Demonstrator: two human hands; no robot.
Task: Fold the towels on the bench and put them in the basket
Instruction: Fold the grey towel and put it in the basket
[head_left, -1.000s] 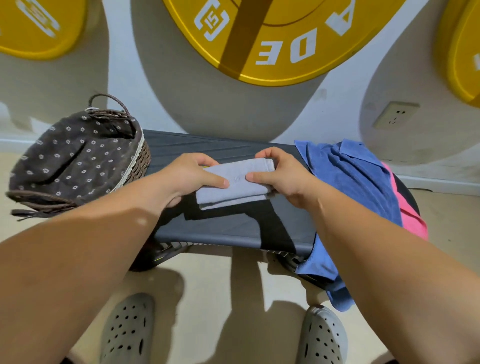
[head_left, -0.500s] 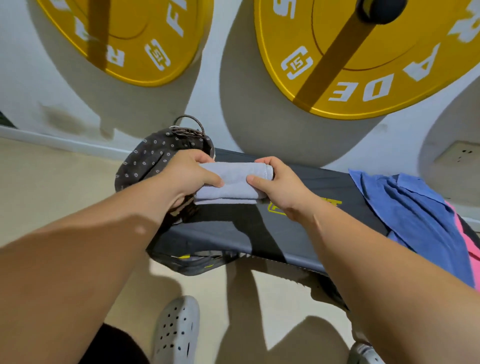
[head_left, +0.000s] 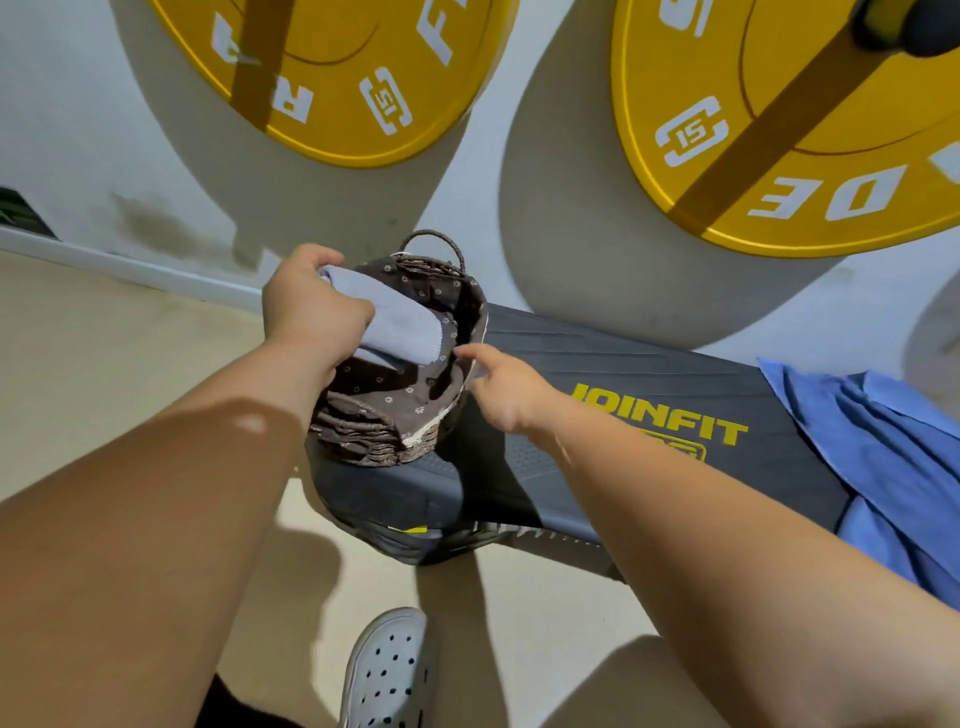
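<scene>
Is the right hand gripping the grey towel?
No, only the left hand grips the grey towel; the right hand is open beside it.

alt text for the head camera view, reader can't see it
A person's left hand holds a folded grey towel over a lined wicker basket at the end of a dark bench, the right hand open beside it. A rumpled blue towel lies further right.

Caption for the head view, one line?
Left hand holds a folded grey towel over the lined wicker basket on the bench; right hand reaches toward the basket's rim.
</scene>
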